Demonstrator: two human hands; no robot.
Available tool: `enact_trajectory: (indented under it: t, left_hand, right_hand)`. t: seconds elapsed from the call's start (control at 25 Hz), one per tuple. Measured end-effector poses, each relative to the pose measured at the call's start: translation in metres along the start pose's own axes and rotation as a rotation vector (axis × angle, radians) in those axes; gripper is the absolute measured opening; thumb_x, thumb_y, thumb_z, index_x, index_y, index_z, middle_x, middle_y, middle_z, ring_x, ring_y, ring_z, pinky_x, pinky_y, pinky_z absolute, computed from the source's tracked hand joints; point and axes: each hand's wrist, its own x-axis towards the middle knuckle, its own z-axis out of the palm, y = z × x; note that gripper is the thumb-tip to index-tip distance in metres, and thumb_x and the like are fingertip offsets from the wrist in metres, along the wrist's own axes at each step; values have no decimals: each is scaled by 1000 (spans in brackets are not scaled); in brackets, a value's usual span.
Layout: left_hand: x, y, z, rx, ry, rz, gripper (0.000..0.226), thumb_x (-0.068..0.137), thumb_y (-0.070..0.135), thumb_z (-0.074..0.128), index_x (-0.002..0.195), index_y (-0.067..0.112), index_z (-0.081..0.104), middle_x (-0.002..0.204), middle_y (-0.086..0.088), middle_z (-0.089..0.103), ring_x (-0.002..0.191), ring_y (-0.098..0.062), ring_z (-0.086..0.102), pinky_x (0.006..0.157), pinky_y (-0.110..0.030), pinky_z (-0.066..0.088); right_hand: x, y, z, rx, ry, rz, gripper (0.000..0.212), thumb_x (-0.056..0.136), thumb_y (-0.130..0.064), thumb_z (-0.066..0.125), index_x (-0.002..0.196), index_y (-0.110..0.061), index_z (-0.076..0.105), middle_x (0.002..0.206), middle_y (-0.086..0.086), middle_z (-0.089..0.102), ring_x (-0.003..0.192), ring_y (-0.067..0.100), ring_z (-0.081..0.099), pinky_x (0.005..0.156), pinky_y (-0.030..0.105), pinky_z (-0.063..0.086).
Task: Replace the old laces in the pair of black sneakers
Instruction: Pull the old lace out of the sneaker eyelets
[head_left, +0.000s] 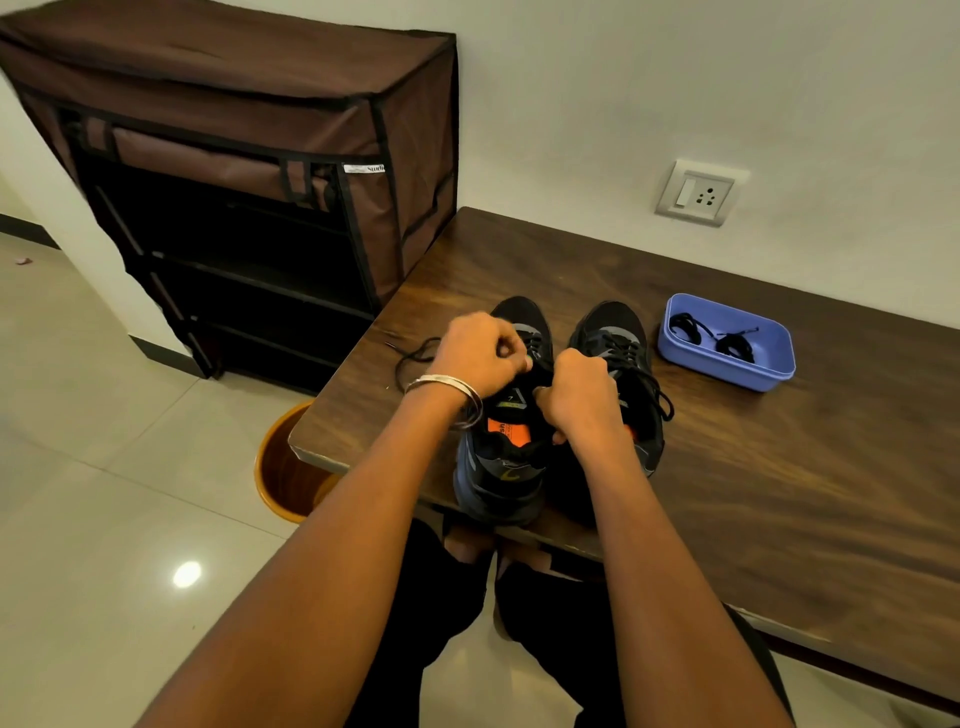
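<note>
Sneakers standing side by side on wooden table (779, 493), toes pointing away toward wall, heels at near edge. Left sneaker (506, 457) lying directly under both hands, long axis running straight away from body; right sneaker (621, 358) just beside it, appearing fully laced, untouched.

Left hand (478, 356) sitting farther up shoe, over eyelet rows, fingers curled and pinching what appears to be old lace (410, 358); slack of that lace trailing off left across table. Exact grip point hidden under knuckles. Right hand (576, 397) sitting nearer, at tongue and collar, fingers closed on upper, apparently bracing shoe.

Blue tray (779, 374) resting well apart to right, beyond right sneaker, holding two coiled black laces (685, 328), judged to be replacements.

Judging step in hand: unthreading left sneaker, early in task. Governing relation: lace rows running crosswise to shoe axis, so pulling needing to go up and leftward, clear of eyelets. Left hand being nearer to rows, suited to drawing; right hand suited to steadying. Noting risk: heel sitting at table edge, shoe tipping if tugged toward body.
</note>
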Motion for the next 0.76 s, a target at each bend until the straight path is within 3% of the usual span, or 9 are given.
enact_trajectory:
  t: [0.04, 0.12, 0.2, 0.28, 0.4, 0.48, 0.6, 0.68, 0.76]
  left_hand:
    - [0, 3, 6, 132, -58, 24, 16, 86, 26, 69, 99, 19, 75, 100, -2, 67, 91, -15, 62, 82, -26, 48]
    - [2, 10, 16, 305, -28, 23, 20, 89, 25, 64, 106, 19, 73, 114, -6, 60, 106, -25, 57, 86, -33, 47]
    - [8, 15, 24, 421, 17, 7, 24, 93, 23, 58, 111, 15, 71, 117, -10, 55, 110, -30, 53, 85, -38, 49]
    - [8, 16, 26, 377, 28, -18, 24, 93, 21, 55, 107, 12, 72, 113, -11, 58, 105, -31, 56, 83, -38, 50]
    - [3, 18, 24, 57, 105, -168, 16, 84, 15, 62, 81, 7, 76, 90, -9, 71, 87, -26, 65, 77, -35, 55]
    - [11, 21, 19, -222, 169, -414, 15, 81, 14, 66, 72, 5, 74, 80, -9, 72, 78, -23, 66, 72, -32, 56]
    - [34, 25, 8, -785, 101, -807, 26, 91, 19, 62, 67, 10, 58, 53, -1, 64, 45, -12, 61, 45, -21, 51]
    - [36, 26, 4, -1166, 161, -828, 29, 99, 10, 46, 70, 11, 49, 49, -2, 58, 33, -10, 54, 35, -18, 41]
    - [31, 24, 2, -1269, 235, -816, 31, 101, 7, 39, 71, 12, 45, 58, -4, 53, 37, -13, 50, 35, -19, 38]
  right_hand:
    - [0, 0, 0, -1, 4, -1, 17, 92, -19, 62, 98, -6, 53, 103, 20, 62, 86, 41, 68, 77, 47, 59]
    - [-1, 1, 1, -7, 8, -3, 18, 92, -18, 61, 101, -4, 55, 103, 21, 62, 86, 41, 68, 77, 47, 59]
    - [-2, 1, 1, -21, 3, -10, 17, 93, -17, 60, 102, -3, 56, 104, 21, 63, 88, 41, 67, 77, 45, 58]
    - [-2, 0, 0, -49, -2, -11, 18, 95, -16, 58, 106, -2, 56, 108, 21, 62, 94, 41, 64, 76, 43, 55]
    - [-3, -2, -1, -79, -2, -11, 18, 98, -11, 52, 111, 0, 56, 112, 21, 59, 101, 41, 61, 75, 40, 51]
    - [-4, -3, -1, -99, -2, -8, 17, 98, -8, 48, 111, 0, 57, 113, 21, 59, 102, 40, 60, 74, 38, 48]
    - [-5, -5, -1, -90, 7, -13, 16, 97, -5, 48, 110, 0, 57, 112, 22, 59, 99, 41, 62, 75, 39, 53]
    - [-8, -10, -1, -120, 25, -41, 18, 97, -4, 46, 111, 1, 56, 114, 23, 58, 102, 43, 60, 73, 38, 45]
    - [-12, -15, 0, -146, 22, -59, 20, 98, -4, 45, 114, 2, 56, 116, 23, 57, 106, 43, 59, 74, 38, 42]
